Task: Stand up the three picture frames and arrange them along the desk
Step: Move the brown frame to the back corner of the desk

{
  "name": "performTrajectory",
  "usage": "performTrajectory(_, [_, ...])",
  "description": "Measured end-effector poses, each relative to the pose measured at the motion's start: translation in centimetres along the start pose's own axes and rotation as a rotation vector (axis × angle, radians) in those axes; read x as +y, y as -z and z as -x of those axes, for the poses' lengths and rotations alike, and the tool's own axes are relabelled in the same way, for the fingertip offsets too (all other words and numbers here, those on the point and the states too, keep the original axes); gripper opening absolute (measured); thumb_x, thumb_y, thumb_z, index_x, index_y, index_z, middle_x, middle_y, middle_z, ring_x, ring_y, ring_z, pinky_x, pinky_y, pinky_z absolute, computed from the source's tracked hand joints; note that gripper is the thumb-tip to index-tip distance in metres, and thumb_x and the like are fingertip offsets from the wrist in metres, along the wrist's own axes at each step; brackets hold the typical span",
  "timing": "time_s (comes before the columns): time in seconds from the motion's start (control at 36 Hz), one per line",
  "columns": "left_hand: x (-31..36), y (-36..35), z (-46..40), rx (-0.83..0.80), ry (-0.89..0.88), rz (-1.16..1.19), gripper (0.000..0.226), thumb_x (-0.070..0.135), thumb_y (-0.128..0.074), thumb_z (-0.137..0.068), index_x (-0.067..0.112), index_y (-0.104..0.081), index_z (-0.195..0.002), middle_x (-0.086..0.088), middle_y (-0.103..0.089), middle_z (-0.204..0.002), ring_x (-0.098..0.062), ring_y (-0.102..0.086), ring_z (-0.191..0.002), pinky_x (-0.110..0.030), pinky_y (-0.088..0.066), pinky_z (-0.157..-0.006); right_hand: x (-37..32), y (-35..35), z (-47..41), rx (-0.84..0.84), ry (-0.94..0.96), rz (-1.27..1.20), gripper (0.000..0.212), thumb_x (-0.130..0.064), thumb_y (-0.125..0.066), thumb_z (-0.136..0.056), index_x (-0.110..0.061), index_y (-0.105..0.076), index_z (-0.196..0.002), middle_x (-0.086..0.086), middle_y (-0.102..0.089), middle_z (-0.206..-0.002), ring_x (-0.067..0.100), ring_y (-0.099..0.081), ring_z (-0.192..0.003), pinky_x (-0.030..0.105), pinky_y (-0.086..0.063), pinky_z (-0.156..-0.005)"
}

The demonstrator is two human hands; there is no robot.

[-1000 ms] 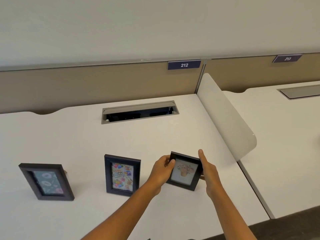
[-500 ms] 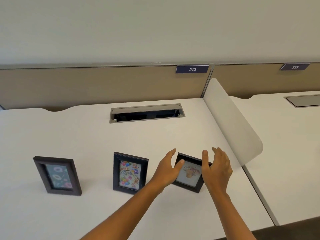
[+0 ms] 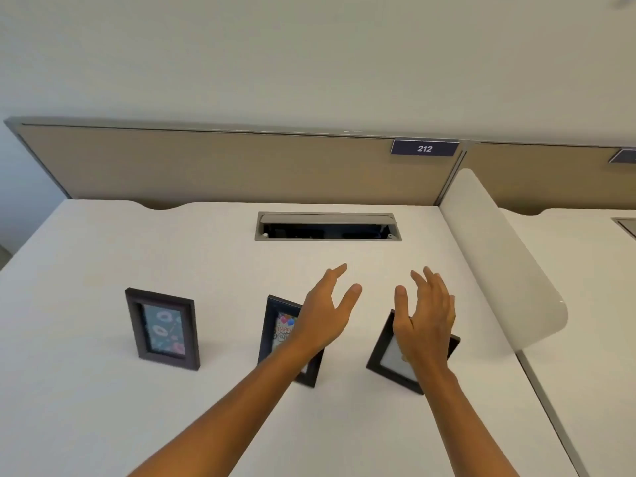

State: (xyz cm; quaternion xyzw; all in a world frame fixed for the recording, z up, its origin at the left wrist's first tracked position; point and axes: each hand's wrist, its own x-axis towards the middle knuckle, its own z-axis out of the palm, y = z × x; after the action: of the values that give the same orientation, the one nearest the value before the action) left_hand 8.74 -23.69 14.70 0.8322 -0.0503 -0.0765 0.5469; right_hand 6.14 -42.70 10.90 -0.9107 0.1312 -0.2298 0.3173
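- White desk (image 3: 103, 425) carrying all three frames in a near row, spaced left to right.
- Left hand (image 3: 323, 315) and right hand (image 3: 426, 321): fingers spread, gripping nothing, hovering above.
- Floral frame (image 3: 161, 328), birthday frame (image 3: 275, 335), angled right frame (image 3: 385, 359): upright, seemingly arranged.

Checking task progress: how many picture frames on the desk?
3. Left frame stands clear; middle frame behind the left arm; right frame partly behind the right hand.
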Motion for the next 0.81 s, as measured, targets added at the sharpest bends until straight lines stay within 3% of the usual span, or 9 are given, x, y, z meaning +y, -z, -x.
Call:
performTrajectory(0.19, [-1.4,5.8,0.4,0.087,0.001,-0.04,0.058,0.056,-0.05,-0.099,0.039,-0.038,-0.153,0.013,-0.036,-0.163,-0.014,-0.034,-0.15,-0.027,-0.029,-0.11,-4.2,-2.2,-0.1,-0.038,0.071,-0.028,0.063,-0.056,-0.036,-0.106,-0.019,-0.054,-0.153,0.002,-0.04,-0.172,0.024,-0.026,-0.163,0.06,-0.014,-0.134])
performTrajectory(0.44, [-4.1,13.6,1.5,0.199,0.004,-0.03,0.048,0.05,-0.051,-0.102,0.036,-0.046,-0.147,0.016,-0.048,-0.153,-0.001,-0.042,-0.139,-0.024,-0.035,-0.111,-10.4,-5.8,0.9,-0.134,0.174,-0.125,0.053,-0.047,-0.041,-0.109,-0.02,-0.054,-0.153,0.001,-0.038,-0.173,0.022,-0.023,-0.165,0.059,-0.014,-0.135])
performTrajectory(0.58, [-6.6,18.0,2.6,0.298,0.015,-0.033,0.04,0.048,-0.053,-0.102,0.038,-0.052,-0.141,0.023,-0.051,-0.144,0.003,-0.043,-0.131,-0.024,-0.038,-0.109,-14.0,-8.0,2.0,-0.214,0.266,-0.205,0.048,-0.039,-0.047,-0.109,-0.018,-0.054,-0.152,0.0,-0.038,-0.172,0.022,-0.023,-0.164,0.062,-0.022,-0.132])
performTrajectory(0.67, [-8.4,21.2,3.3,0.371,0.015,-0.008,0.039,0.046,-0.055,-0.102,0.034,-0.058,-0.138,0.015,-0.056,-0.146,-0.004,-0.047,-0.137,-0.031,-0.041,-0.113,-16.3,-9.4,2.8,-0.271,0.317,-0.226,0.049,-0.04,-0.047,-0.11,-0.018,-0.053,-0.153,-0.002,-0.036,-0.173,0.02,-0.021,-0.165,0.057,-0.023,-0.133])
performTrajectory(0.81, [-10.7,26.8,4.8,0.505,0.052,0.062,0.033,0.04,-0.056,-0.103,0.029,-0.063,-0.134,0.014,-0.063,-0.138,-0.004,-0.055,-0.129,-0.029,-0.047,-0.109,-20.0,-11.6,4.9,-0.4,0.347,-0.272,0.052,-0.041,-0.047,-0.111,-0.018,-0.05,-0.157,-0.005,-0.038,-0.172,0.011,-0.021,-0.164,0.033,-0.023,-0.13])
